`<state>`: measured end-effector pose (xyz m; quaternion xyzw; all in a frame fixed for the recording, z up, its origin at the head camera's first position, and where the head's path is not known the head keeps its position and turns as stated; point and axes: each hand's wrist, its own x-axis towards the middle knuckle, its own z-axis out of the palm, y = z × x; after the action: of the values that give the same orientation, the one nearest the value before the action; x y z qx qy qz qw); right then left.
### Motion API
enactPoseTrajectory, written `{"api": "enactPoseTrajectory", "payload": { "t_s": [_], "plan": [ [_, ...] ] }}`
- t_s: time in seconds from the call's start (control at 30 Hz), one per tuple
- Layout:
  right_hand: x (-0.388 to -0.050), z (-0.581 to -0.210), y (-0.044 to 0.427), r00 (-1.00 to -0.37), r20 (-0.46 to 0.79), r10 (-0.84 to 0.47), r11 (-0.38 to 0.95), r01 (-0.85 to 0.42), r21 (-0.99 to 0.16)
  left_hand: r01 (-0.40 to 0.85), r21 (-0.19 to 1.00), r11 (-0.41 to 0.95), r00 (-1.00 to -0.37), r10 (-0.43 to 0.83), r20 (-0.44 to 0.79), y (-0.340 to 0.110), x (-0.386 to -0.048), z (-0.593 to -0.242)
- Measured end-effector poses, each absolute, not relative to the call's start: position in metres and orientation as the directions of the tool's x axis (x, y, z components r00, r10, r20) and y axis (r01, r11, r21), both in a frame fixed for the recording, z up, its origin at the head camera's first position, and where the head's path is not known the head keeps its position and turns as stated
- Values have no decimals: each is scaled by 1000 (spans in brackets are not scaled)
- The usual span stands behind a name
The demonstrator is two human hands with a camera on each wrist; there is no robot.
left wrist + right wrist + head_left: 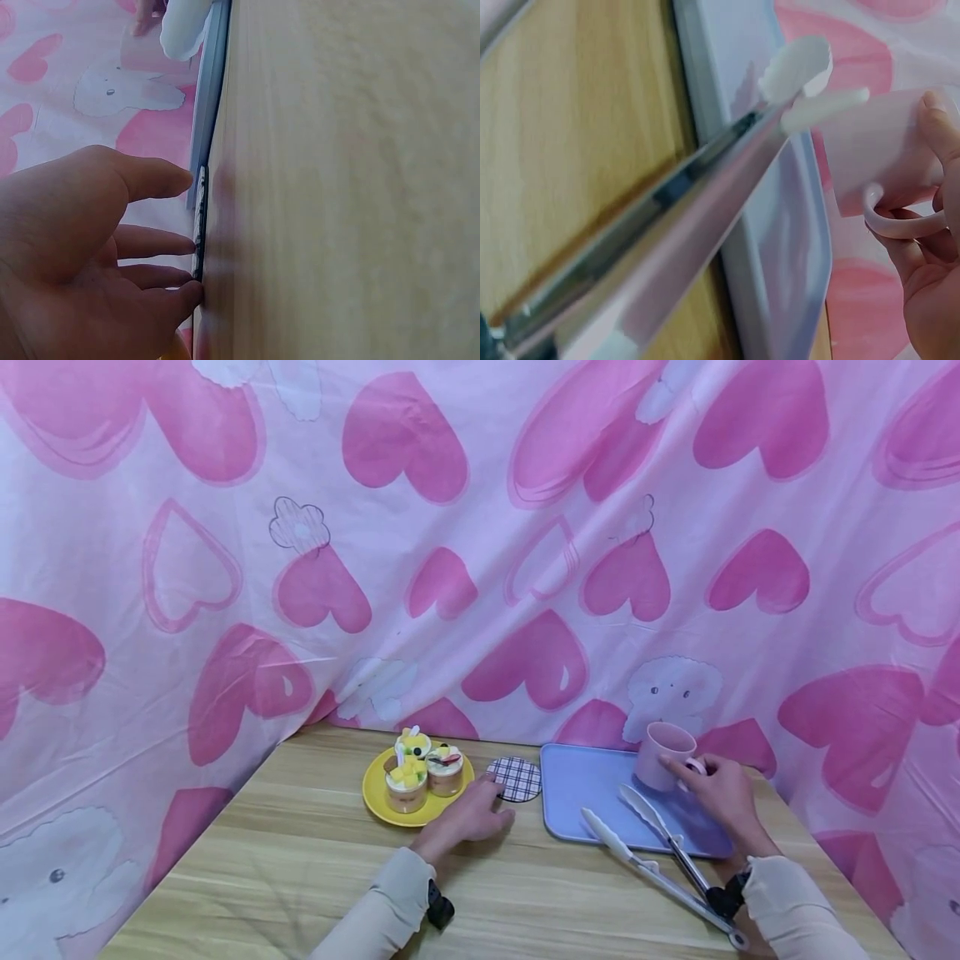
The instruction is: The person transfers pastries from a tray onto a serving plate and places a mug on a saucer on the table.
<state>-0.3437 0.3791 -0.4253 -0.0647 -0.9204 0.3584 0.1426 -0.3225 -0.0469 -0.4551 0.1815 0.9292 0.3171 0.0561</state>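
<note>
My right hand (722, 789) grips a pink mug (662, 758) by its handle and side, over the back right of a blue tray (561, 822). In the right wrist view the mug (881, 146) appears raised off the tray, and the thumb lies along its wall. My left hand (471, 814) is down at a round checked coaster (517, 779) that lies on the table. In the left wrist view, the fingertips touch or nearly touch the edge of the coaster (200, 225), with thumb and fingers spread apart.
White-tipped metal tongs (660, 877) lie half on the tray, their handles towards my right wrist. Left of the coaster, a yellow plate (375, 806) bears three fruit-topped dessert cups (407, 789). A heart-patterned pink curtain (525, 652) hangs behind the wooden table (247, 860).
</note>
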Motion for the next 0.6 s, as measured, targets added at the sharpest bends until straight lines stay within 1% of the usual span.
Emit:
{"api": "enactPoseTrajectory", "payload": {
  "t_s": [0.3,0.6],
  "plan": [
    [-343,-415,362,-945,267,190,727,-47,-685,313,603,734,-925,380,18,-47,-324,-456],
    [-343,-409,341,-954,265,138,715,-90,-693,297,615,731,-930,368,12,-47,-321,-454]
  ]
}}
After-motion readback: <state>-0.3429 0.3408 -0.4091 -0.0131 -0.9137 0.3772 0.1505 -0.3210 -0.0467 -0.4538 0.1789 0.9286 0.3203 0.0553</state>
